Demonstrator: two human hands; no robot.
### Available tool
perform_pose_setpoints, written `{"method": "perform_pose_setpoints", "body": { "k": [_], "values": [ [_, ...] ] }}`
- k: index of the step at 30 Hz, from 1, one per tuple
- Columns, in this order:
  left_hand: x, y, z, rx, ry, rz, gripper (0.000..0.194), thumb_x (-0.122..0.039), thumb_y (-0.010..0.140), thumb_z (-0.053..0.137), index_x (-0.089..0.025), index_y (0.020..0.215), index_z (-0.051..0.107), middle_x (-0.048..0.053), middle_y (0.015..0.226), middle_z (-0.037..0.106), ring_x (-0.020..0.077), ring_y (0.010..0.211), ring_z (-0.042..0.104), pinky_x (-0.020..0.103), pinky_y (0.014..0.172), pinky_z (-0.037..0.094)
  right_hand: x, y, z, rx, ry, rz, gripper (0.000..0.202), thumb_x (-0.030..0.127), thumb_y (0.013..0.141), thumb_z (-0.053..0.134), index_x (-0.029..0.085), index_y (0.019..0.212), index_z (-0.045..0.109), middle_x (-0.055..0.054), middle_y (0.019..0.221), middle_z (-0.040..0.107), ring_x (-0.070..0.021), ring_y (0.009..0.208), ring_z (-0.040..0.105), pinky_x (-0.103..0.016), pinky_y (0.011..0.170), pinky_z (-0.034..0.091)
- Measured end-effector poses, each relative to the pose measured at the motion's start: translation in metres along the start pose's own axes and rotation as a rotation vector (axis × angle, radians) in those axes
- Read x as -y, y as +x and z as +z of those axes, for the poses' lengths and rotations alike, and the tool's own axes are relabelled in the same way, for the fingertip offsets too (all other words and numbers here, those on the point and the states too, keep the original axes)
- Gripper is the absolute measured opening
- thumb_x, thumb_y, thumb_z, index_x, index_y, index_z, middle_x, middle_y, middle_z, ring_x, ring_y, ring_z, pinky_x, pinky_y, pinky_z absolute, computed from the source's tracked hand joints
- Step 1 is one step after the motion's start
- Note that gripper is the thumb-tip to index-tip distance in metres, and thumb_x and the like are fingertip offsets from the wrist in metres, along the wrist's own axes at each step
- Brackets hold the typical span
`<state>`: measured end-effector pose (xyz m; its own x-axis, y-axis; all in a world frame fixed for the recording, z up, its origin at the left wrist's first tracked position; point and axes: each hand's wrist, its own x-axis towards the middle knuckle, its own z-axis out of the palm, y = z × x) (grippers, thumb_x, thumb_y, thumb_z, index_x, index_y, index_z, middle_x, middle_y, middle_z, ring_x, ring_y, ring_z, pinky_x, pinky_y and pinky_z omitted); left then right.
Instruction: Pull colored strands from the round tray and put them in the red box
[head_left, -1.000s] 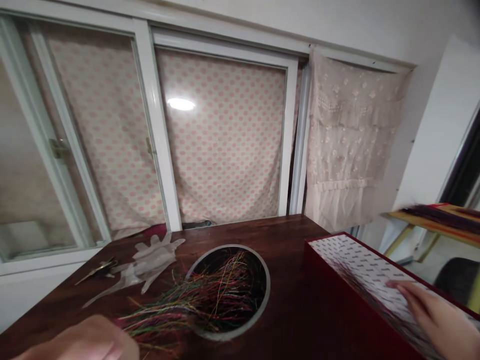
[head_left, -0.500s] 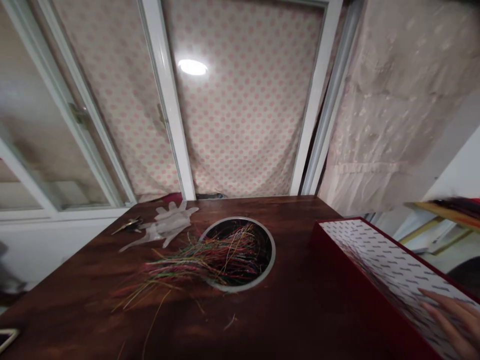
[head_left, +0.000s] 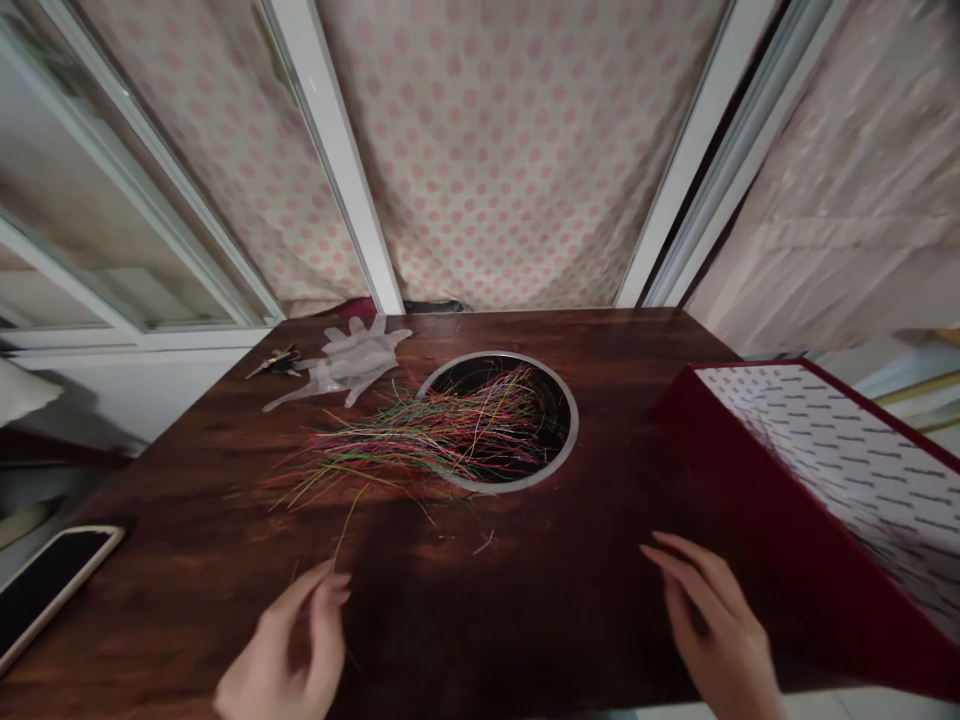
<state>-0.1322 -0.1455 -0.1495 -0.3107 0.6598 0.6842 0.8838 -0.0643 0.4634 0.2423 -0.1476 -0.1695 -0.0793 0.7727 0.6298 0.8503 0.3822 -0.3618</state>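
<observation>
Desk (head_left: 585, 590): multicoloured strands (head_left: 435, 430) on dark wood
Left hand (head_left: 289, 645): fingers narrow at yellow strand (head_left: 351, 513); grip, I can't tell
Right hand (head_left: 720, 630): fingers parted, near red box (head_left: 780, 530)

Count two hands along the bottom of the frame: one left hand (head_left: 283, 650) left of centre, one right hand (head_left: 716, 625) right of centre. Find one phone (head_left: 52, 590) at lower left, one round dish (head_left: 574, 425) at centre, one box (head_left: 765, 530) at right, one table (head_left: 600, 570). See many strands (head_left: 450, 430) mid-frame, too dense to count, and at least one plastic glove (head_left: 360, 355) left of centre.
</observation>
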Motion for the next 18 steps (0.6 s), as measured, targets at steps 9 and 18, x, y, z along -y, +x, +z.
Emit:
{"method": "perform_pose_setpoints", "body": {
  "k": [9, 18],
  "values": [
    [0.005, 0.013, 0.059, 0.243, -0.165, 0.234, 0.021, -0.013, 0.082, 0.054, -0.019, 0.101, 0.061, 0.001, 0.080, 0.071, 0.0130, 0.069, 0.068, 0.021, 0.069, 0.051, 0.013, 0.021, 0.057, 0.030, 0.274, 0.016, 0.035, -0.002, 0.081, 0.041, 0.020, 0.099, 0.061, -0.009, 0.100, 0.057, -0.0197, 0.094, 0.055, -0.035, 0.078, 0.048],
    [0.005, 0.013, 0.060, 0.208, -0.149, -0.025, 0.015, -0.020, 0.083, 0.055, -0.019, 0.096, 0.063, 0.002, 0.079, 0.069, 0.0139, 0.067, 0.065, 0.023, 0.069, 0.050, 0.014, 0.025, 0.057, 0.009, 0.240, 0.174, 0.027, 0.004, 0.082, 0.043, 0.020, 0.089, 0.064, -0.007, 0.093, 0.059, -0.0183, 0.088, 0.057, -0.031, 0.075, 0.048]
  ]
}}
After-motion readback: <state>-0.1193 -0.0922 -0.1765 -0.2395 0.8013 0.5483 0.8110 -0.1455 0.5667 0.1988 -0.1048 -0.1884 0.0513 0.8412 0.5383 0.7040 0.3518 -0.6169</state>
